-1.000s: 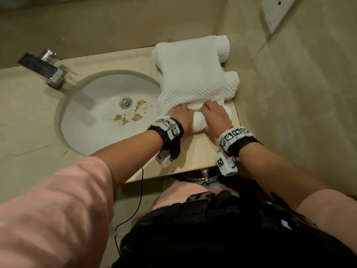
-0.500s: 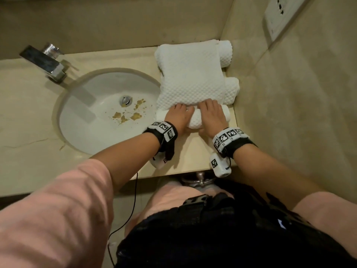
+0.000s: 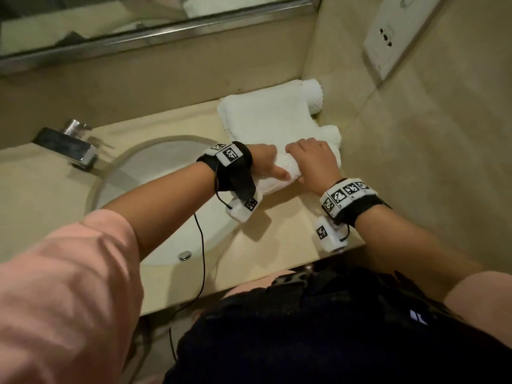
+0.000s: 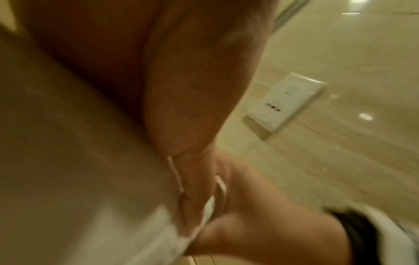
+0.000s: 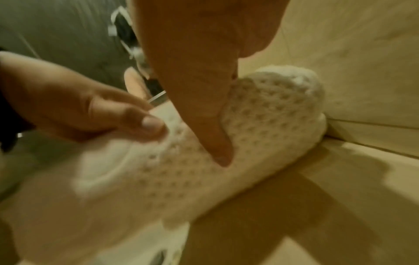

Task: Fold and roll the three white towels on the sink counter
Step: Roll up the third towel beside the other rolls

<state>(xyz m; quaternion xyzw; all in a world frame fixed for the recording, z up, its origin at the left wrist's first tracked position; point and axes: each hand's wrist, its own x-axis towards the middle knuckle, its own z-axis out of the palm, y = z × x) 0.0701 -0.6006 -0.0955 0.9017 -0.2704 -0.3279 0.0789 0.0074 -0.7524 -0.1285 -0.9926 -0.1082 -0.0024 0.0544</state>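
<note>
Both hands, left hand (image 3: 266,164) and right hand (image 3: 314,159), curl around the roll of the third towel (image 3: 277,178) on the counter (image 3: 288,234). The roll has grown and advanced toward the two finished rolls (image 3: 314,97); flat cloth remains ahead.

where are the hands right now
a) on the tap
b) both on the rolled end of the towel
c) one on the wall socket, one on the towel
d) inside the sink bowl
b: the left hand and right hand both curl over the rolled end of the towel on the counter.
</note>
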